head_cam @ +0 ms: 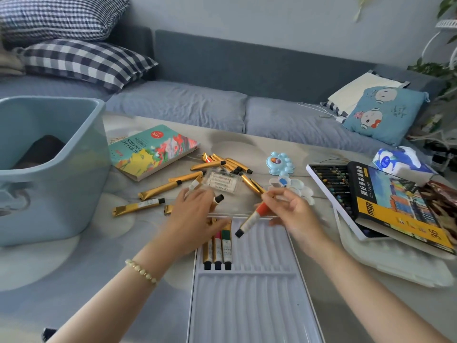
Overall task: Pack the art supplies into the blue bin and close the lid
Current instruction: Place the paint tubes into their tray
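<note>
A white ridged tray (262, 280) lies in front of me with three paint tubes (217, 248) in its upper left slots. My right hand (294, 211) pinches an orange-banded paint tube (252, 219), cap down, just above the tray. My left hand (195, 216) lies over the tray's top left corner and holds a black-capped tube (217, 199). Several gold paint tubes (158, 189) lie scattered on the table beyond. The blue bin (57, 174) stands open at the left with a dark object inside.
An acrylic colours box (153, 152) lies near the bin. A clear pastel case (223, 181), a blue flower palette (280, 163) and a white palette (296, 186) sit mid-table. At the right an open oil pastel set (395, 204) rests on a pale lid (395, 266), beside a tissue pack (400, 162).
</note>
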### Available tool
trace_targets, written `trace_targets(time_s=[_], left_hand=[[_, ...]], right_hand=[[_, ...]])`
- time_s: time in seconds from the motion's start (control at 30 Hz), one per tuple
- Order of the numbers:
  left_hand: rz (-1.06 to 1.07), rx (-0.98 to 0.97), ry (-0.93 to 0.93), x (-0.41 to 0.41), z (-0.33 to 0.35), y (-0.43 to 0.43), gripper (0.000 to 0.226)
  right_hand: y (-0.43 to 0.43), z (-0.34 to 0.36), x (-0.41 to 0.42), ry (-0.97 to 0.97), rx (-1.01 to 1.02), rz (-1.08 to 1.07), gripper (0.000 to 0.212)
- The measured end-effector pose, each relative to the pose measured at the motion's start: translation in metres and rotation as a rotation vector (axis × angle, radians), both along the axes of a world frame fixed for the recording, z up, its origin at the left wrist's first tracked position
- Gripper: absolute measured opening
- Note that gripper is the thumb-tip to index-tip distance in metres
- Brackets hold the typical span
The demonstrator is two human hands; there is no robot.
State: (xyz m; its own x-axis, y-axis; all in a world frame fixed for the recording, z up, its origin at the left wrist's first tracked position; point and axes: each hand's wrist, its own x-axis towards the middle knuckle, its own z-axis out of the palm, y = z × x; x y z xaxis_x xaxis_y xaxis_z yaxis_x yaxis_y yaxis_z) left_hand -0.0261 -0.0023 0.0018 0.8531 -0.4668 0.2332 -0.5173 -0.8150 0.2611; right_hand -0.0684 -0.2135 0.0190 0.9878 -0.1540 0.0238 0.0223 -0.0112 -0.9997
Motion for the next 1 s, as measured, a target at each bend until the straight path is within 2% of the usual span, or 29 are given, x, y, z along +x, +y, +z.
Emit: trace_targets(time_s=[0.13,0.3,0.4,0.5,0.6,0.77,0.93,1.0], left_hand=[[0.017,0.045,0.018,-0.007,-0.009,-0.004,0.054],[0.034,0.021,0.006,-0.005,-0.013,-0.003,0.044],[0.048,0.0,0.029,-0.004,-0.015,-0.003,0.036],[0.062,-0.014,0.045,-0.002,-0.017,-0.002,0.036],[0.069,-0.018,0.049,-0.002,-0.016,-0.003,0.036],[0.075,-0.011,0.052,-0.004,-0.013,-0.004,0.033],[0.075,-0.019,0.034,-0.005,-0.015,-0.004,0.024],[0.06,-0.046,0.005,-0.004,-0.018,-0.002,0.031]], right_hand=[[0.01,-0.02,0.006,-0.005,-0.158,0.122,0.016],[0.012,-0.02,0.012,0.027,-0.289,0.274,0.023],[0.017,-0.025,0.012,0.018,-0.258,0.262,0.018],[0.023,-0.029,0.011,0.007,-0.136,0.18,0.005],[0.025,-0.032,0.011,-0.03,-0.085,0.133,0.003],[0.027,-0.041,0.008,-0.07,-0.298,0.1,0.003],[0.031,-0.043,0.003,-0.175,-0.678,0.12,0.007],[0.032,-0.041,0.001,-0.131,-0.642,0.108,0.014]])
